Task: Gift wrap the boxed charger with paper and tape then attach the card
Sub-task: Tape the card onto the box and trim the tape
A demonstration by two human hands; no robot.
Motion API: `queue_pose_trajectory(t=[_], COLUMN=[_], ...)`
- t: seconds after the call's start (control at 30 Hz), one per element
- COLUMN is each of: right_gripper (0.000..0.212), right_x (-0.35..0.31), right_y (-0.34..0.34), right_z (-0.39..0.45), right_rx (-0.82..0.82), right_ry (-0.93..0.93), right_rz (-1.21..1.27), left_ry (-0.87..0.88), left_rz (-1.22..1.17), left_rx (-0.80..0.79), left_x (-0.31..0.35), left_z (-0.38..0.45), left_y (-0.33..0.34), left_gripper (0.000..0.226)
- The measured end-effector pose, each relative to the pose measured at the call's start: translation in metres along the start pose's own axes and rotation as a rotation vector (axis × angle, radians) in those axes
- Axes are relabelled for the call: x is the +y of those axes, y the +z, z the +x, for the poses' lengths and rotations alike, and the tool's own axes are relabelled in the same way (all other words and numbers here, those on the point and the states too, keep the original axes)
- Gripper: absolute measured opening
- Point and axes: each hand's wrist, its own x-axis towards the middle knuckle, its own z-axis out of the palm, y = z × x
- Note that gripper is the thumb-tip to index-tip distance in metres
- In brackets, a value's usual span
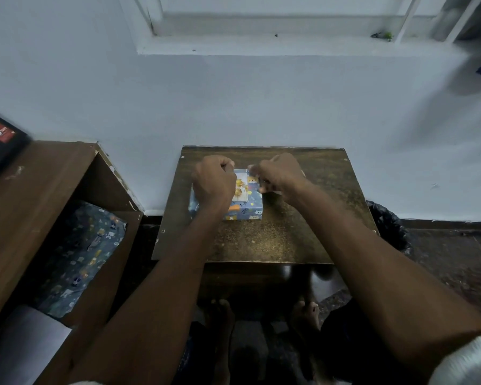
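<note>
Wrapping looks pretty much done, the box (245, 209) at frame centre is papered already. The card (240, 188) is being fixed on top; left hand (213, 184) and right hand (279, 176) are curled, what's pinched can't be made out

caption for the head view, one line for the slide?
Both hands, left and right, work above a wrapped box on a small table.

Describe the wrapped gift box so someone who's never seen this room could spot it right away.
Find the small dark wooden table against the pale wall. On its far half, under both hands, sits the wrapped box. It is covered in blue paper printed with cartoon animals, with a white card bearing gold shapes on top; the similar paper in the left cabinet is loose.
</note>
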Motion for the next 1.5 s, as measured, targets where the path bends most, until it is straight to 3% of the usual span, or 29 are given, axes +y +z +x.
queue_pose_trajectory(t=[0.07,0.2,0.33,0.5,0.7,0.87,0.97,1.13,1.27,1.5], right_gripper=[0.026,0.016,0.007,0.02,0.027,0.018,0.005,0.016,0.02,0.02], right_x=[0.002,-0.002,0.003,0.031,0.044,0.042,0.031,0.03,0.029,0.02], right_y=[0.002,-0.007,-0.053,-0.093,-0.076,-0.073,-0.086,-0.105,-0.106,-0.101], right_z=[-0.004,-0.008,-0.009,-0.012,-0.006,-0.001,-0.003,-0.008,-0.014,-0.024], right_rx=[0.02,0.075,0.105,-0.038,0.022,-0.012,-0.011,-0.033,-0.079,-0.123], right_ry=[-0.053,-0.168,-0.278,-0.348,-0.501,-0.559,-0.621,-0.678,-0.72,-0.784], right_rz=[-0.114,-0.153,-0.308,-0.765,-0.919,-0.899,-0.674,-0.526,-0.438,-0.387], left_ry=[0.02,0.109,0.185,0.194,0.2,0.219,0.238,0.232,0.098,-0.198], left_rz=[-0.011,0.012,-0.038,-0.169,-0.244,-0.194,-0.207,-0.405,-0.55,-0.725], left_rx=[0.001,0.006,-0.102,-0.202,-0.316,-0.428,-0.456,-0.549,-0.698,-0.645], left_x=[0.002,0.012,0.022,0.028,0.033,0.031,0.031,0.04,0.047,0.051], left_z=[-0.002,-0.006,-0.006,-0.009,-0.018,-0.017,-0.016,-0.018,-0.023,-0.025], left_y=[0.0,0.002,0.006,0.012,0.012,0.008,0.007,0.0,-0.01,-0.018], left_gripper=[0.016,0.021,0.022,0.032,0.031,0.033,0.031,0.022,0.019,0.026])
